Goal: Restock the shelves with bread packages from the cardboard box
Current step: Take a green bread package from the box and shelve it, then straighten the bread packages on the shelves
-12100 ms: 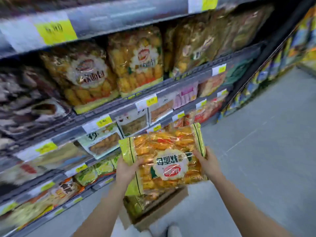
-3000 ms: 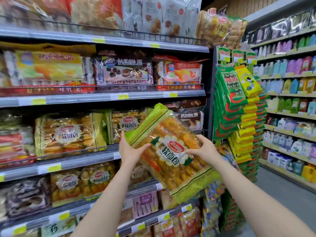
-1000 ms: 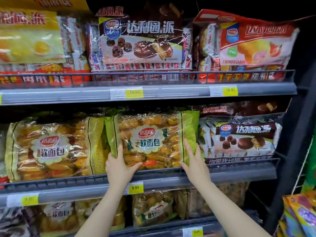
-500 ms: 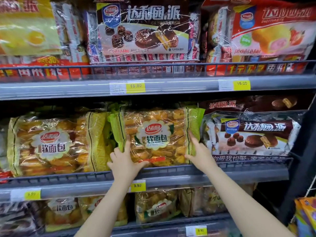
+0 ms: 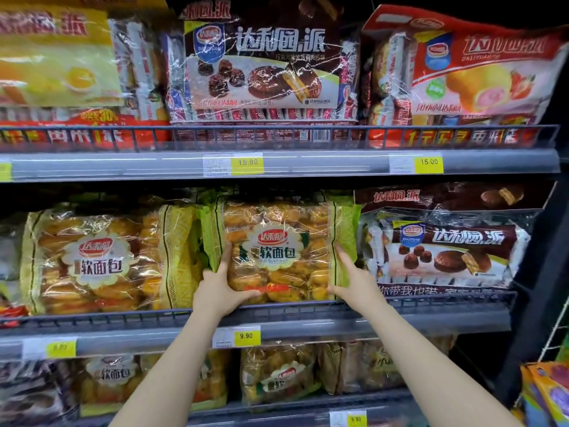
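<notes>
Both hands' grip clasps the bread package (image 5: 278, 251) upright on the store shelf (image 5: 431, 322).

both hands (image 5: 220, 292) on bread pkg (image 5: 278, 252), (mid shelf (image 5: 431, 322))

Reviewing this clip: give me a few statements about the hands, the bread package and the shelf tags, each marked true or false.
1. Both hands are on the bread package. True: the left hand and right hand press its lower corners.
2. The package stands on the top shelf. False: it stands on the middle shelf, behind the wire rail.
3. The price tag below it reads 9.90. True.
4. To its right sits another bread package. False: a chocolate pie pack sits there.
</notes>
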Tool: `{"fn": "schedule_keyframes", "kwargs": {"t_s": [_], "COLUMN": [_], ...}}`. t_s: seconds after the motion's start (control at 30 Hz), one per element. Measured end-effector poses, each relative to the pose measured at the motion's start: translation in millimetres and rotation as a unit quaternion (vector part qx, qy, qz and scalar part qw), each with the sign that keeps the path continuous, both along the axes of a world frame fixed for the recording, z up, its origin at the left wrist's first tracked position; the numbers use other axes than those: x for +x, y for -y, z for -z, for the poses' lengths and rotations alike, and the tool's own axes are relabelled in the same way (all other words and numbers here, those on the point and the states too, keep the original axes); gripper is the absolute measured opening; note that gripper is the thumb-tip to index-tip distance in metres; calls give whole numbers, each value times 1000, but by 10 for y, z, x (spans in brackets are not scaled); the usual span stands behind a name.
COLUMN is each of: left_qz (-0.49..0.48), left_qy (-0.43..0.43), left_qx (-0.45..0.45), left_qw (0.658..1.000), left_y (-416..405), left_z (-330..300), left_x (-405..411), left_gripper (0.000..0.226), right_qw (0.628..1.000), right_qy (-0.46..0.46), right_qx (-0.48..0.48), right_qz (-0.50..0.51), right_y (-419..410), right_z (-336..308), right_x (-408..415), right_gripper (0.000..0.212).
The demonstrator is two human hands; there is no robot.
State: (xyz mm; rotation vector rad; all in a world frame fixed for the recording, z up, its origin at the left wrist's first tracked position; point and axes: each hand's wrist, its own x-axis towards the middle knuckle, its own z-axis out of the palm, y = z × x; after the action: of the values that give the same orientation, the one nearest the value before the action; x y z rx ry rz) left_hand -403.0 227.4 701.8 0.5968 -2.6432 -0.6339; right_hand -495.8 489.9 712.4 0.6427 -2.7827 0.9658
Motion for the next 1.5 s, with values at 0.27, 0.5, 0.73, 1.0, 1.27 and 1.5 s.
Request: {"fn": "schedule_keyframes", "kwargs": {"t_s": [0.27, 0.5, 0.73, 1.0, 1.27, 1.5], "left_qz": [-33, -127, -170, -143, -90, -78], "left_qy": [-156, -177, -197, -187, -244, -173], "left_qx": [-87, -55, 26, 127, 131, -167], "left_qw": [983, 974, 965, 964, 957, 968], "left_y": [-34, 973, 2144, 2694, 2469, 2469], "left_z": [19, -15, -163, -298, -207, -231], "left_x": [657, 1368, 1526, 1231, 1094, 1007], "left_gripper": [74, 91, 111, 128, 127, 119], "right_qw": [994, 986, 983, 986, 990, 985], "right_qy": [-105, -54, 36, 111, 51, 1], "right_qx": [-37, -52, -103, -119, -131, -164], "right_qz": [-20, -150, -149, -42, -23, -46], "right_y": [-6, 995, 2344, 2944, 2869, 3107], "right_z": [-37, -189, -389, -506, -431, -308], "right_x": [576, 1203, 1332, 1111, 1049, 1183], "right_gripper": [73, 78, 96, 95, 88, 132]}}
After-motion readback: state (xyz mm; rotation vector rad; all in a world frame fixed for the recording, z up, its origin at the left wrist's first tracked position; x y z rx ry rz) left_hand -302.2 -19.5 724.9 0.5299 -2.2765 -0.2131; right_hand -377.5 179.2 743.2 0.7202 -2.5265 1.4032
